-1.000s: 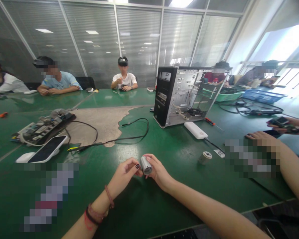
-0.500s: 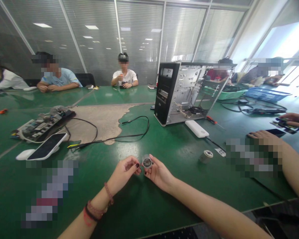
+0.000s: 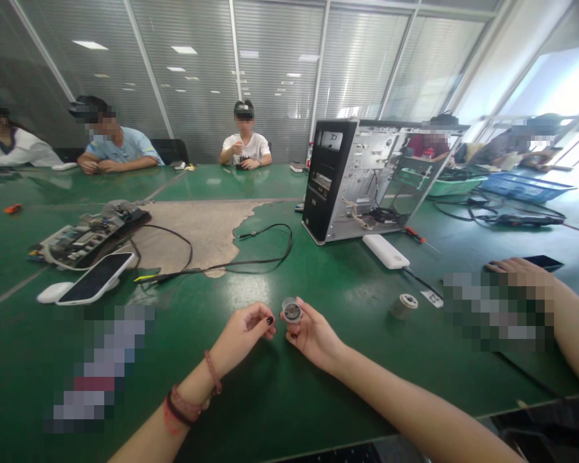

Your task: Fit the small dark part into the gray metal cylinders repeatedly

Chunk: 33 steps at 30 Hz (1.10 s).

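Note:
Over the near part of the green table (image 3: 280, 399), my right hand (image 3: 313, 334) grips a small round metal housing (image 3: 292, 311) between thumb and fingers. Its open face is turned toward me and shows dark, gear-like parts inside. Just left of it, my left hand (image 3: 251, 328) is closed in a pinch, apart from the housing. Whatever those fingertips hold, if anything, is too small to make out. To the right of my hands, a short metal cylinder (image 3: 404, 307) stands upright on the table.
An opened computer case (image 3: 338, 186) stands beyond my hands, with a white power bank (image 3: 385, 251) and a screwdriver (image 3: 422, 239) near it. At left lie a phone (image 3: 96, 278), a circuit assembly (image 3: 91, 236) and a black cable (image 3: 251, 262). A co-worker's hand (image 3: 521, 273) rests at right.
My right hand has drawn the housing slightly away from my left fingers and its face has turned a little. The co-worker's other hand with a circuit board has left view.

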Each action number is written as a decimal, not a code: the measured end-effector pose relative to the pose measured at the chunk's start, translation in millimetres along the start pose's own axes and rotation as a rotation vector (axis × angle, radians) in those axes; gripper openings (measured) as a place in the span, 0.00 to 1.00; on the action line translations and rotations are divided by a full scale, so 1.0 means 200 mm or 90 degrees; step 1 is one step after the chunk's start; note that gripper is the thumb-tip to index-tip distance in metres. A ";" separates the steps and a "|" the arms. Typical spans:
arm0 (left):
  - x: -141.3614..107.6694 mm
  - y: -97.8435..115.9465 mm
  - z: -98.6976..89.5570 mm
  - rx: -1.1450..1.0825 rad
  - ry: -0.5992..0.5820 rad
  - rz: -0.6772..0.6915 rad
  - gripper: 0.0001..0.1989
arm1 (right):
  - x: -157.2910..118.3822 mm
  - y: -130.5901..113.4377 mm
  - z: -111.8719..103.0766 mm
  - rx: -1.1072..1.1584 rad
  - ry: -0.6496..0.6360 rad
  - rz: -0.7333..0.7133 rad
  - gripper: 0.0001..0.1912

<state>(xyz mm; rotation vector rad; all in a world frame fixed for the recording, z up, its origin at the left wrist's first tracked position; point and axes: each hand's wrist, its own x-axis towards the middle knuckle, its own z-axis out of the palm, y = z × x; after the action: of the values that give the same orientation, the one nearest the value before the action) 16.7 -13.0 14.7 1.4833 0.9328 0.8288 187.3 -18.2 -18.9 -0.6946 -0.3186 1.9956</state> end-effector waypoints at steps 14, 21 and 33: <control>0.01 -0.02 0.00 0.012 -0.016 -0.011 0.12 | -0.01 -0.01 -0.02 0.006 -0.020 0.008 0.13; 0.01 -0.03 0.00 -0.002 -0.023 -0.007 0.11 | -0.02 -0.01 -0.01 0.011 -0.046 0.014 0.10; 0.01 -0.04 0.00 -0.002 -0.027 -0.020 0.12 | -0.02 -0.01 -0.01 -0.045 -0.054 -0.004 0.11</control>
<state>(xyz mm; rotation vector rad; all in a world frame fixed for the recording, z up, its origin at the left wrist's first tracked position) 16.8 -10.7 7.6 1.4750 0.9207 0.7734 191.4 -20.7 -18.0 -0.6531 -0.4431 2.0191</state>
